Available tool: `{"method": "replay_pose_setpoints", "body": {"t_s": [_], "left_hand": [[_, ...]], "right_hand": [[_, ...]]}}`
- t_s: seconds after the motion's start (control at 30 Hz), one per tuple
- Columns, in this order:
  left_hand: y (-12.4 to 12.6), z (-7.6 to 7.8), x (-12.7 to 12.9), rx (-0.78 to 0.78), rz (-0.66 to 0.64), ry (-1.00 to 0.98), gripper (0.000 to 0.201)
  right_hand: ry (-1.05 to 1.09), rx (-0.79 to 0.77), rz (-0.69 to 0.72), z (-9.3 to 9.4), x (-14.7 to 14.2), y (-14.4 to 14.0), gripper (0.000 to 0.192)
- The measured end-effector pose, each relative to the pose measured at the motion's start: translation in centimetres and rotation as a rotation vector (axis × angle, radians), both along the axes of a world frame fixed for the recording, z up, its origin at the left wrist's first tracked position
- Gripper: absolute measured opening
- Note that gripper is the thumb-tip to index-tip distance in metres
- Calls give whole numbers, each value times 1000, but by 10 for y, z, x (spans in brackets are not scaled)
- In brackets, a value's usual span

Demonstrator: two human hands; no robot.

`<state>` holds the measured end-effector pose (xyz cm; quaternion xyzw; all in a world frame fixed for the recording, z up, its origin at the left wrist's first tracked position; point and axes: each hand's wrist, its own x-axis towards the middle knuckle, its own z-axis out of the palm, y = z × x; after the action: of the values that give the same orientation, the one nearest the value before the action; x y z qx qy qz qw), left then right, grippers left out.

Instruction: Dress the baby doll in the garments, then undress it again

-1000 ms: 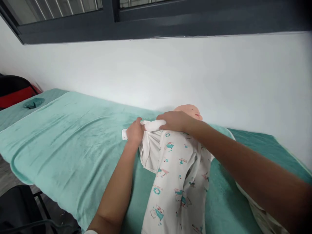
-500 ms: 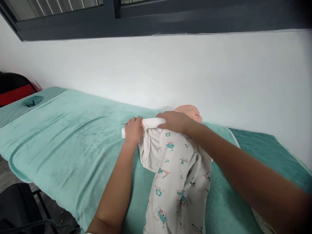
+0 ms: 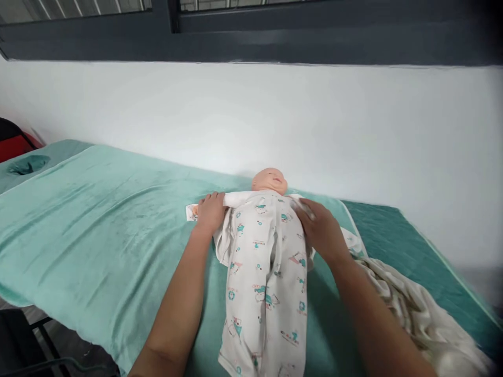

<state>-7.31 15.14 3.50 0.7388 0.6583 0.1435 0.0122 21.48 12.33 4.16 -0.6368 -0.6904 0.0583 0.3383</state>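
A baby doll (image 3: 270, 180) lies on its back, its head toward the wall. A white baby garment (image 3: 251, 272) with small teal and pink prints covers its body and hangs long toward me. My left hand (image 3: 211, 212) is closed around the outer end of the doll's outstretched arm, which has a plain white sleeve (image 3: 238, 199). A small white piece with an orange patch (image 3: 192, 212) sticks out beyond this hand. My right hand (image 3: 320, 228) is at the doll's other shoulder, thumb and fingers closed on the garment's cloth there. The doll's lower body is hidden.
The doll lies on a light teal sheet (image 3: 118, 225) over a padded bed with a face hole (image 3: 29, 165). A crumpled cream cloth (image 3: 416, 309) lies at the right. Behind are a white wall (image 3: 157, 110) and a dark window frame (image 3: 275, 44). A black chair (image 3: 18, 340) stands lower left.
My right hand has left the sleeve on the left side and gone across to the doll's other shoulder. My left hand stays on the arm. The view has turned right, showing the cream cloth.
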Motion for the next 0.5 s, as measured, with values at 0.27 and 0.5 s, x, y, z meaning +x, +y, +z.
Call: {"method": "replay_pose_setpoints", "body": {"t_s": [0.27, 0.5], "left_hand": [[-5, 8, 14, 5, 108, -65, 46], [-37, 53, 59, 95, -356, -477, 38]], "right_hand": [[-112, 66, -249, -45, 4, -28, 51], [-89, 28, -284, -34, 19, -11, 46]]}}
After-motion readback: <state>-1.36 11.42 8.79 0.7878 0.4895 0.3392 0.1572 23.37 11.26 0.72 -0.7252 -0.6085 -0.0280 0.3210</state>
